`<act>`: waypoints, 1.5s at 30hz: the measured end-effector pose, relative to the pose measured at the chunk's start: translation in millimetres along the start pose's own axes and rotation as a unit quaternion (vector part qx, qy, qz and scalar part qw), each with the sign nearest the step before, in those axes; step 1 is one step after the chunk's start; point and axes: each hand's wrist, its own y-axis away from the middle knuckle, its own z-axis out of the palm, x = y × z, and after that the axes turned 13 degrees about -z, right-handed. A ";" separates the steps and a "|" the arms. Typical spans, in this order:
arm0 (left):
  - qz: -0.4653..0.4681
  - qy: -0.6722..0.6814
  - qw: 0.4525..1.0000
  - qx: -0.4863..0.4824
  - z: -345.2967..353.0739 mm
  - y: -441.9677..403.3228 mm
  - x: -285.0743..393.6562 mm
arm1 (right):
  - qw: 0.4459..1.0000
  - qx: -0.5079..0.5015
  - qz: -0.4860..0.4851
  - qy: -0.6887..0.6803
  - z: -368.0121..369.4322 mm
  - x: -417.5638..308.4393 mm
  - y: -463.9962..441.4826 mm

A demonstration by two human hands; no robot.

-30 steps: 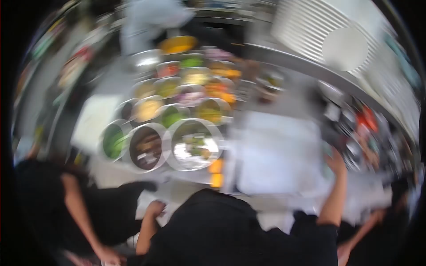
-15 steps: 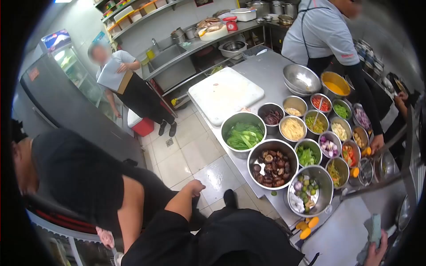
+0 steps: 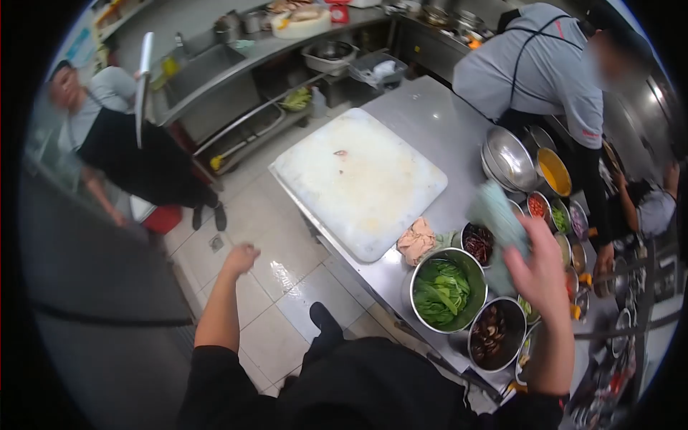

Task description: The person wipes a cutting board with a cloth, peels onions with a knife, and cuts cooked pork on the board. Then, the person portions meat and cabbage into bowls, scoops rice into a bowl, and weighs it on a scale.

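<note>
My right hand is raised over the bowls, its fingers closed on a grey-green cloth that hides part of the bowls. Below the cloth are a pot of green leaves and a pot of brown mushrooms. My left hand hangs over the tiled floor, fingers curled; whatever it may hold is too small to make out. A large white cutting board lies on the steel table, with a crumpled pinkish-brown thing by its near right corner.
A person in an apron stands at the left beside a long blade. Across the table, another person leans over the bowls. Metal bowls and an orange-filled pot stand at the right. A sink lines the back wall.
The view has swung left and closer to the cutting board. My right hand has risen with the cloth from the table's near end to over the bowls. My left hand is farther out over the floor.
</note>
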 end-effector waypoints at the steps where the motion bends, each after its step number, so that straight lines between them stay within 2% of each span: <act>1: 0.060 -0.006 0.997 0.038 -12.6 -10.7 34.8 | 1.000 -0.011 0.004 0.012 22.1 4.1 -24.1; 2: 0.120 -0.006 0.990 0.078 -24.3 -20.6 69.9 | 0.998 -0.051 0.026 0.042 41.3 8.1 -46.1; 4: 0.179 0.029 0.979 0.096 -40.1 -31.2 132.8 | 0.988 -0.101 0.085 0.082 75.3 18.7 -81.0; 7: 0.243 0.018 0.953 0.182 -54.9 -38.3 204.1 | 0.959 -0.165 0.186 0.133 122.4 38.4 -113.9; 9: 0.247 0.013 0.956 0.159 -61.5 -56.9 232.4 | 0.933 -0.232 0.252 0.114 154.3 47.6 -130.4; 13: 0.248 -0.087 0.961 0.092 -66.8 -104.8 256.2 | 0.881 -0.373 0.290 0.039 232.8 72.5 -140.5; 14: 0.238 -0.097 0.966 0.036 -66.2 -109.9 255.8 | 0.867 -0.405 0.291 0.013 248.5 77.4 -139.1; 16: 0.202 -0.111 0.971 -0.065 -76.4 -104.0 256.7 | 0.857 -0.406 0.318 0.024 268.3 83.9 -139.9; 19: 0.273 -0.044 0.950 -0.145 -72.4 -150.2 232.2 | 0.845 -0.418 0.333 0.030 270.7 73.4 -154.0; 22: 0.246 -0.052 0.935 -0.250 -99.1 -136.0 259.9 | 0.861 -0.354 0.360 0.055 260.6 55.1 -151.2; 25: 0.393 -0.115 0.884 -0.224 -89.1 -176.8 269.9 | 0.890 -0.244 0.360 0.134 279.8 44.2 -126.1; 26: 0.402 -0.104 0.876 -0.244 -87.7 -183.4 274.7 | 0.893 -0.203 0.366 0.166 292.8 38.6 -117.5; 28: 0.417 -0.079 0.855 -0.298 -85.6 -183.5 277.4 | 0.885 -0.138 0.409 0.172 309.6 23.2 -107.2; 33: 0.437 -0.048 0.827 -0.351 -80.7 -199.8 273.8 | 0.867 -0.025 0.463 0.183 346.3 -46.4 -100.8; 36: 0.482 -0.058 0.792 -0.370 -69.2 -209.8 270.9 | 0.844 0.040 0.399 0.355 376.6 -66.2 -97.9; 42: 0.513 -0.126 0.748 -0.402 -69.5 -226.0 271.7 | 0.760 0.095 0.580 0.277 420.3 -74.5 -153.4; 45: 0.516 -0.136 0.736 -0.416 -74.5 -223.2 273.7 | 0.786 0.085 0.561 0.248 459.9 -84.4 -200.0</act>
